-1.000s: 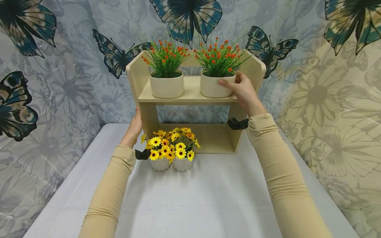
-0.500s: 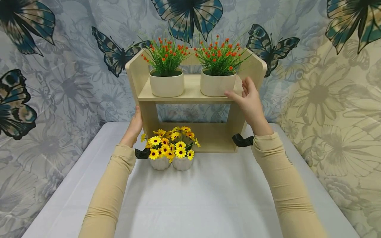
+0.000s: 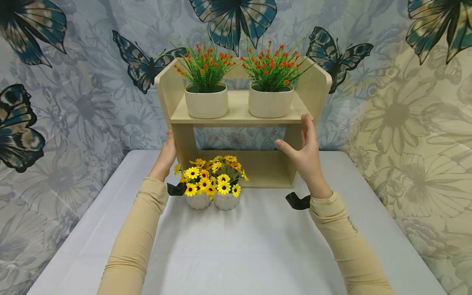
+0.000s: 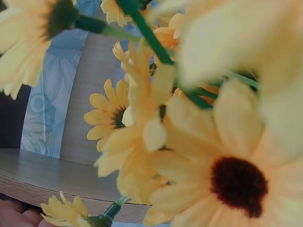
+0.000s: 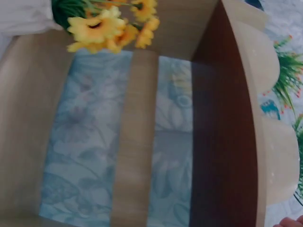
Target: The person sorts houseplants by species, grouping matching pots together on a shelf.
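Observation:
A pale wooden two-tier shelf (image 3: 236, 121) stands at the back of the table. On its upper board are two white oval pots (image 3: 206, 102) (image 3: 271, 101) of red-flowered green plants, side by side. My right hand (image 3: 309, 157) is spread beside the shelf's right front edge, thumb apart, holding nothing; its fingertips (image 5: 289, 222) show at the corner of the right wrist view. My left hand (image 3: 164, 157) rests along the outside of the left panel, its fingers mostly hidden. Two small whitish pots (image 3: 198, 200) (image 3: 226, 201) of yellow daisies (image 4: 236, 184) stand in front of the shelf's lower left.
A white cloth covers the table (image 3: 236, 246). Butterfly-patterned fabric (image 3: 88, 110) hangs behind and along both sides. Beneath the upper board, the lower compartment (image 5: 94, 142) has an open back with a crosspiece. Each wrist carries a black camera mount (image 3: 298, 201).
My right hand has let go of the right white pot and moved down beside the shelf's right edge. The pot stays on the upper board. My left hand has kept its place.

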`<state>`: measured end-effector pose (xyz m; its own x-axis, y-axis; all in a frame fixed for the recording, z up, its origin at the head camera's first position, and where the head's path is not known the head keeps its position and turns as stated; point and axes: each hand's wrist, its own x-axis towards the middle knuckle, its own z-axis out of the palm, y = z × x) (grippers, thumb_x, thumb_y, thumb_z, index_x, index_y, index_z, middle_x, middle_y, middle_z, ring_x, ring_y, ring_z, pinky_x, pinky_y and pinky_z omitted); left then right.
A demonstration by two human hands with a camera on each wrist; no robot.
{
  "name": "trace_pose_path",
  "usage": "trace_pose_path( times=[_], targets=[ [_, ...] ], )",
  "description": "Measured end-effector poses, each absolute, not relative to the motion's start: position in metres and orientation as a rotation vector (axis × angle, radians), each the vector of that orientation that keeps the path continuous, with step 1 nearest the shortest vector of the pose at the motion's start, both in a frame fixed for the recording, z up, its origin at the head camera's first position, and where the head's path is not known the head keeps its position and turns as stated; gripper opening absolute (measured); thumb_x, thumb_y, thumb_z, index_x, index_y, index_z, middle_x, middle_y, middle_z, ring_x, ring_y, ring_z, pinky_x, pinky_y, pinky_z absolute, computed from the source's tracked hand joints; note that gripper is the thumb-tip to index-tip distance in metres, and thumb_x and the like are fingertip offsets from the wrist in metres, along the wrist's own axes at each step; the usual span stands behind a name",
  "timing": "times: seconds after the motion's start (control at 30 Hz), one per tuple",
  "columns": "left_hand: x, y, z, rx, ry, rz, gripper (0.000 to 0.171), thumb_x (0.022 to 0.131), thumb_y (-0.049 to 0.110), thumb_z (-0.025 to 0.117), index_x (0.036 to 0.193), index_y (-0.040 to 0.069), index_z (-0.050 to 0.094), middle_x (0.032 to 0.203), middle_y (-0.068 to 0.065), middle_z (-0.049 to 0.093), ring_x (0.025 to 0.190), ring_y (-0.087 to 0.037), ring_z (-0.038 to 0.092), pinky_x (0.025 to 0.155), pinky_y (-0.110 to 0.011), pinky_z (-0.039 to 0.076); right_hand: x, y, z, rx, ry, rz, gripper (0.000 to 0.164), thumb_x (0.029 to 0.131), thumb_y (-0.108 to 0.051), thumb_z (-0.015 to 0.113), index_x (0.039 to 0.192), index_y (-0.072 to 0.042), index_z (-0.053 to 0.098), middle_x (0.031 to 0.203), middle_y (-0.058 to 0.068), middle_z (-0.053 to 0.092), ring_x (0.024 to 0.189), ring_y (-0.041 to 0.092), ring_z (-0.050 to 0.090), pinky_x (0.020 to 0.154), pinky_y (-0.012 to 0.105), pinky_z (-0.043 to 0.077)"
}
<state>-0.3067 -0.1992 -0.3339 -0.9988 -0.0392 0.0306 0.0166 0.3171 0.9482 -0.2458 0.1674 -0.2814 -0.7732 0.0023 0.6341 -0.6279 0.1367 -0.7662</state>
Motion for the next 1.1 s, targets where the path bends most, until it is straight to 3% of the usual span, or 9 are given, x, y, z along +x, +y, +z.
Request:
trace_pose_path(
  times=[0.47,0.67,0.8,0.93,1.1],
  targets=[
    [-0.306,-0.198,-0.333,0.053,-2.492,-1.818,0.088,0.083,0.074,0.006,0.15,0.017,-0.001,0.154,-0.008,-0.005,0.137,-0.027,-0.006,0.108,-0.049,-0.002,-0.233,0.153,-0.33,0.655,-2.11,1.652,0.094,0.077,0.006,0.072,0.146,0.004,0.009,0.15,0.018,0.015,0.138,0.024,0.013,0.11,0.039,0.013],
    [-0.306,-0.197,-0.333,0.054,-2.488,-1.822,0.086,0.083,0.073,0.007,0.151,0.02,0.006,0.154,-0.01,0.003,0.138,-0.029,-0.001,0.108,-0.052,0.001,-0.237,0.149,-0.356,0.627,-2.249,1.684,0.094,0.08,0.0,0.072,0.146,0.003,0.006,0.15,0.018,0.012,0.138,0.028,0.011,0.109,0.044,0.012],
    [-0.306,-0.196,-0.333,0.05,-2.482,-1.826,0.085,0.084,0.073,0.007,0.151,0.021,0.008,0.153,-0.012,0.009,0.138,-0.03,0.003,0.107,-0.053,0.002,-0.253,0.152,-0.389,0.601,-2.355,1.712,0.097,0.08,-0.01,0.074,0.148,-0.005,0.005,0.152,0.013,0.01,0.138,0.027,0.01,0.109,0.045,0.012],
    [-0.306,-0.197,-0.333,0.061,-2.483,-1.829,0.085,0.084,0.073,0.007,0.151,0.021,0.007,0.153,-0.011,0.007,0.138,-0.03,0.001,0.107,-0.053,0.002,-0.262,0.149,-0.415,0.563,-2.502,1.726,0.101,0.079,-0.023,0.076,0.149,-0.011,0.004,0.153,0.008,0.009,0.138,0.026,0.009,0.109,0.046,0.014],
    [-0.307,-0.197,-0.333,0.097,-2.495,-1.818,0.088,0.082,0.075,0.006,0.15,0.02,0.003,0.154,-0.011,0.001,0.137,-0.031,-0.002,0.107,-0.053,0.0,-0.265,0.143,-0.431,0.534,-2.602,1.786,0.103,0.078,-0.024,0.077,0.149,-0.007,0.004,0.153,0.013,0.009,0.137,0.031,0.009,0.108,0.049,0.014]
  ],
)
